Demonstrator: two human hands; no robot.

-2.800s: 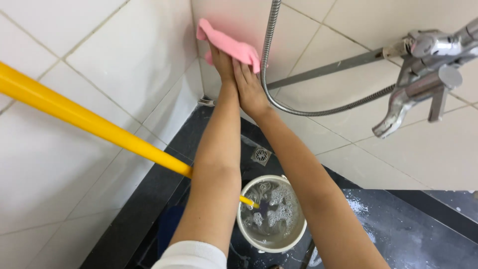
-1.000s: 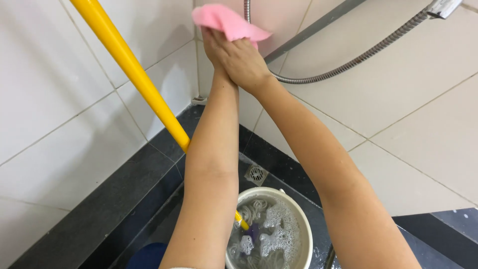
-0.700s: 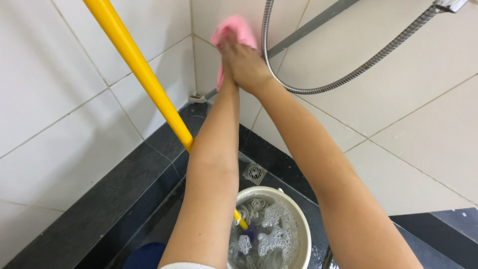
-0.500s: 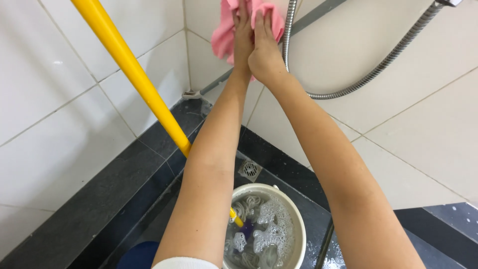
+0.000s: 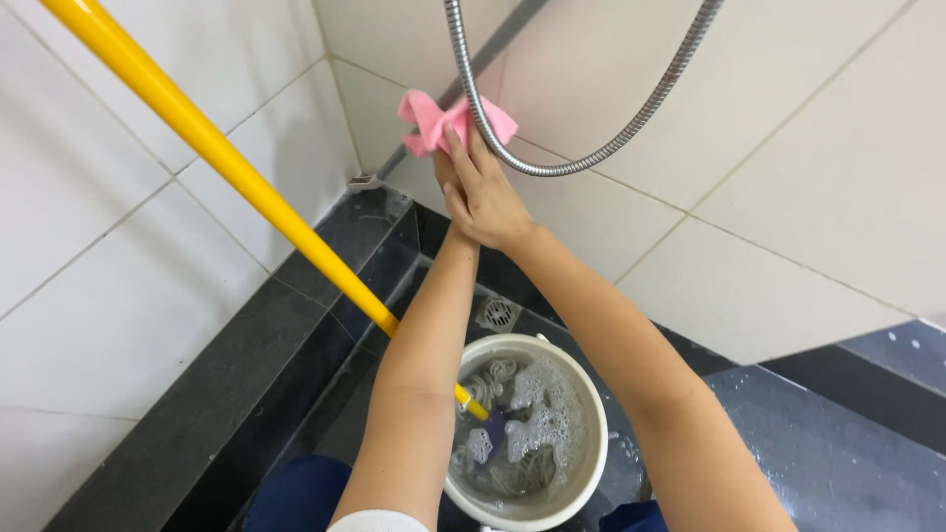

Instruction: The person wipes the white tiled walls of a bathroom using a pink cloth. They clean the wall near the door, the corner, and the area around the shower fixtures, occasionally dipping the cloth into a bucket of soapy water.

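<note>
I am wiping the tiled wall [image 5: 788, 148] near the corner of the shower, both palms stacked and pressing a cloth flat against it. I judge this the scrubbing step; the next stroke calls for steady pressure and a path that keeps clear of the metal shower hose [image 5: 552, 163] looping just above my knuckles. A yellow mop handle [image 5: 227, 163] slants down across the left wall into the white bucket [image 5: 591, 433] of sudsy water on the dark floor [image 5: 838, 463]. My right hand [image 5: 488, 192] lies over my left hand [image 5: 448, 182], fingers stretched out flat, gripping nothing, only pinning the pink cloth [image 5: 434, 123]. The cloth is small, bunched and creased.
</note>
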